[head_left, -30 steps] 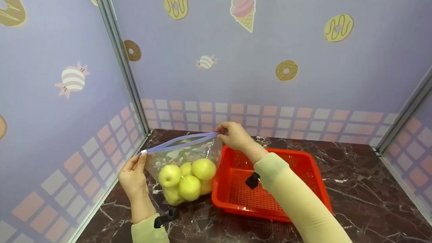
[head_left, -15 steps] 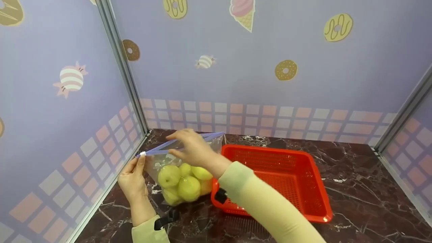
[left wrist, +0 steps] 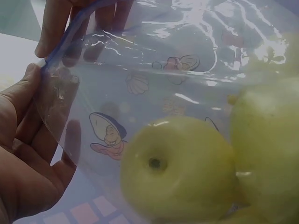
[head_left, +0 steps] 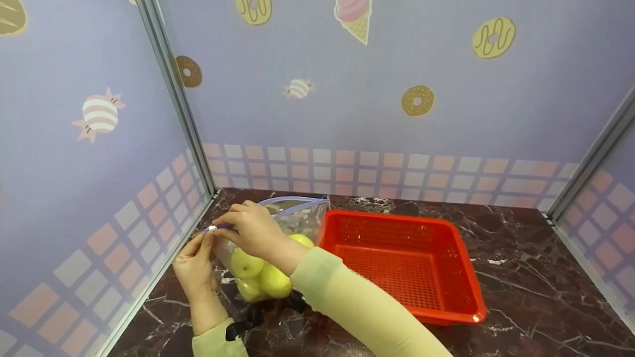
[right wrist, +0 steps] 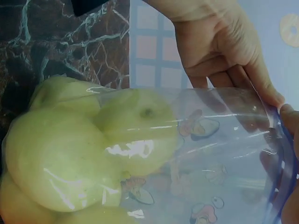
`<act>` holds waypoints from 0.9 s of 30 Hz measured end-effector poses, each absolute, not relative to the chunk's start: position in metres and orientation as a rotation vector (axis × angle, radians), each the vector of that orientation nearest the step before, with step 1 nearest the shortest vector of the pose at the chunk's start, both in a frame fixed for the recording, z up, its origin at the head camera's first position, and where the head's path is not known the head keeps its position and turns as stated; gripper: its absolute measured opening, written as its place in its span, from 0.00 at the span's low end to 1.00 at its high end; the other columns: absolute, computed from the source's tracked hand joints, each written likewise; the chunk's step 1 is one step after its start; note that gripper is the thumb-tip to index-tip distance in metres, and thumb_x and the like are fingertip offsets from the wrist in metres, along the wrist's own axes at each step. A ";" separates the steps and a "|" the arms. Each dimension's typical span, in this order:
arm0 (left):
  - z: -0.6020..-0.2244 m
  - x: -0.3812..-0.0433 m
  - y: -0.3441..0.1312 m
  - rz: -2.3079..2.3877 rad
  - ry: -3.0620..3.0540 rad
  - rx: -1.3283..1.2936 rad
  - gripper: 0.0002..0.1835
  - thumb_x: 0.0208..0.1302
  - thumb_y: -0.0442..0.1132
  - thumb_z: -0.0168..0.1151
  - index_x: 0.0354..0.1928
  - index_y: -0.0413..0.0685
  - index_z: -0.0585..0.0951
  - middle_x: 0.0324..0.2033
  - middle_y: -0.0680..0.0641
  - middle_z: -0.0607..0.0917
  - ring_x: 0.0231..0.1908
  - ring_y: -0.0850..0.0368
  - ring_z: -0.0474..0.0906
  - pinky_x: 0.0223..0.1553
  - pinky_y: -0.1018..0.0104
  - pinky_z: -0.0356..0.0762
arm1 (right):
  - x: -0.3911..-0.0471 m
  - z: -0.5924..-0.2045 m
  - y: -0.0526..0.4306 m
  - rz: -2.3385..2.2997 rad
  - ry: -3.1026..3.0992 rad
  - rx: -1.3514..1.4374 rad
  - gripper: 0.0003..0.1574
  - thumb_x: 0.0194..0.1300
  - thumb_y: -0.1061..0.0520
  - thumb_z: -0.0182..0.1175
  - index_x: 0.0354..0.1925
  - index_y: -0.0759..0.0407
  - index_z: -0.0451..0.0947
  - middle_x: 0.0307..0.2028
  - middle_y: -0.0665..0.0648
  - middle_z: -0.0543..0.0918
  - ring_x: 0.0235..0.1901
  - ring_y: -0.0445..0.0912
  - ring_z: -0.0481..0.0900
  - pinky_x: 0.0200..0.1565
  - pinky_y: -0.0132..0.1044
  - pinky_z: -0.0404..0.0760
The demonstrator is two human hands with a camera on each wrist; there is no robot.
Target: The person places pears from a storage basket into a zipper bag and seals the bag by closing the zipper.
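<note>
A clear slider zip bag [head_left: 310,218] with a purple zip strip and printed shells stands on the table, its right part of the mouth gaping. Several yellow-green apples [head_left: 247,264] fill its lower part, one showing its hollow end [left wrist: 177,168] in the left wrist view. My left hand [head_left: 195,267] pinches the bag's top left corner between thumb and fingers, beside the white slider [head_left: 213,228]. Close by on the right, my right hand [head_left: 255,230] pinches the zip strip with thumb and fingertips. That hand and forearm hide part of the bag and apples.
A red perforated plastic basket [head_left: 397,216] stands right of the bag, close against it. Both rest on a dark red marbled tabletop [head_left: 526,277]. Patterned walls [head_left: 377,124] enclose the left, back and right sides.
My right hand has let go of the bag's top right corner, swept left across the mouth, and now pinches the strip near the slider. The left hand keeps its hold.
</note>
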State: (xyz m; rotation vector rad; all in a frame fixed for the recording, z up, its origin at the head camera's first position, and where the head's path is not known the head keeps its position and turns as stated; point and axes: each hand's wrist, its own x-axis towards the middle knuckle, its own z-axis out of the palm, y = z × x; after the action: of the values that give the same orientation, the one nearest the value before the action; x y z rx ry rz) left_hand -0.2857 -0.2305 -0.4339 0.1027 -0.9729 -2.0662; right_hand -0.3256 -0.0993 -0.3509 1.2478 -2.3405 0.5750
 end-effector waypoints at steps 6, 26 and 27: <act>-0.434 -0.286 -0.229 -2.050 -1.051 0.090 0.03 0.51 0.33 0.78 0.27 0.42 0.91 0.23 0.52 0.90 0.23 0.66 0.85 0.27 0.77 0.80 | -0.327 -0.354 -0.097 0.652 -2.290 1.179 0.10 0.66 0.44 0.68 0.43 0.44 0.90 0.39 0.42 0.90 0.39 0.42 0.82 0.41 0.31 0.78; -0.432 -0.293 -0.213 -1.954 -1.001 0.047 0.05 0.54 0.32 0.77 0.31 0.36 0.91 0.28 0.50 0.92 0.31 0.61 0.88 0.38 0.73 0.84 | -0.332 -0.350 -0.089 0.675 -2.346 1.192 0.07 0.68 0.49 0.68 0.42 0.48 0.88 0.39 0.45 0.89 0.42 0.41 0.84 0.45 0.38 0.81; -0.432 -0.293 -0.212 -1.951 -0.994 0.049 0.05 0.54 0.32 0.77 0.30 0.37 0.91 0.28 0.50 0.92 0.31 0.61 0.88 0.38 0.73 0.84 | -0.332 -0.350 -0.088 0.675 -2.349 1.191 0.07 0.68 0.50 0.68 0.42 0.48 0.88 0.39 0.45 0.89 0.42 0.41 0.84 0.46 0.37 0.81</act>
State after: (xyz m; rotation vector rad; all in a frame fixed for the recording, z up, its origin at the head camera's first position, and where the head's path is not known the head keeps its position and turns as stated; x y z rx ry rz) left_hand -0.2934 -0.2125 -0.4320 0.0487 -0.9939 -1.9512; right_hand -0.3322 -0.0883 -0.3503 1.1905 -2.3487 0.6746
